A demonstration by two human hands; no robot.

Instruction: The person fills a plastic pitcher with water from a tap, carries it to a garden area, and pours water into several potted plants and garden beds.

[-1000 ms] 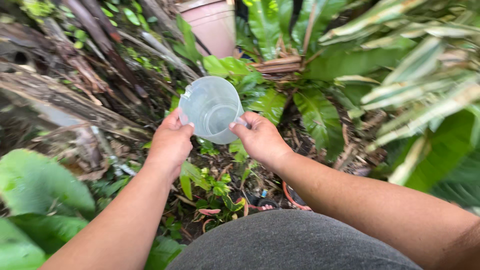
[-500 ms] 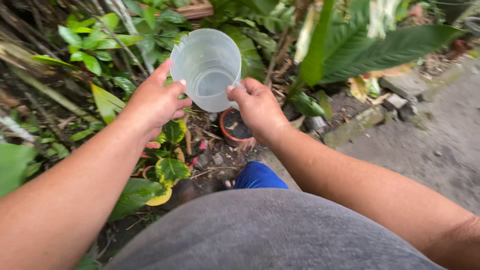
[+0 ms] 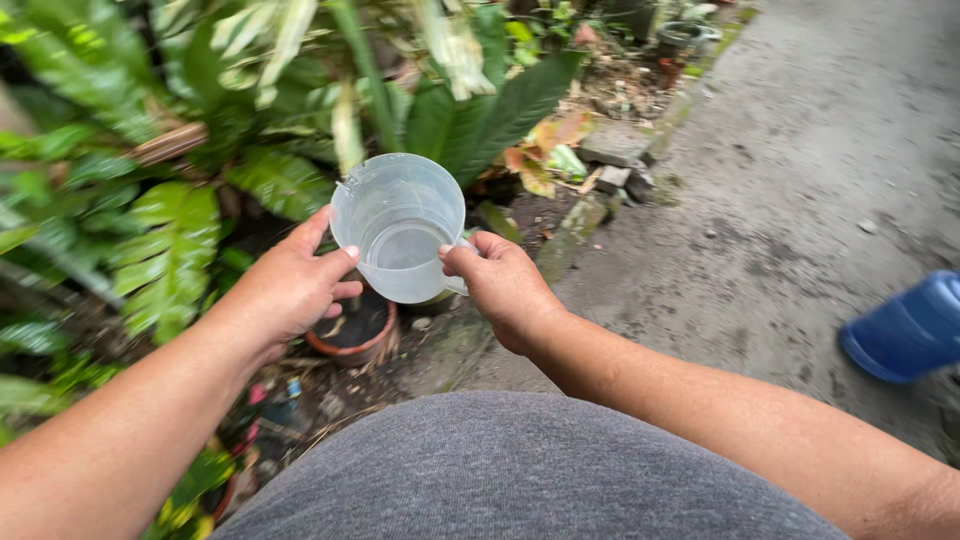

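A clear plastic jug (image 3: 398, 226) is held up in both hands over the edge of the plant bed, its mouth tipped toward the wearer and what looks like a little water in the bottom. The left hand (image 3: 290, 285) is wrapped on its wall at 8 o'clock, thumb on the rim, and the right hand (image 3: 500, 285) is closed on its handle at 4 o'clock. Just below the jug sits a terracotta pot (image 3: 352, 335); big leaves (image 3: 170, 240) crowd 9 to 12 o'clock, a concrete path (image 3: 800, 200) runs at 2 o'clock, and a blue shoe (image 3: 905, 330) lies at 3 o'clock.
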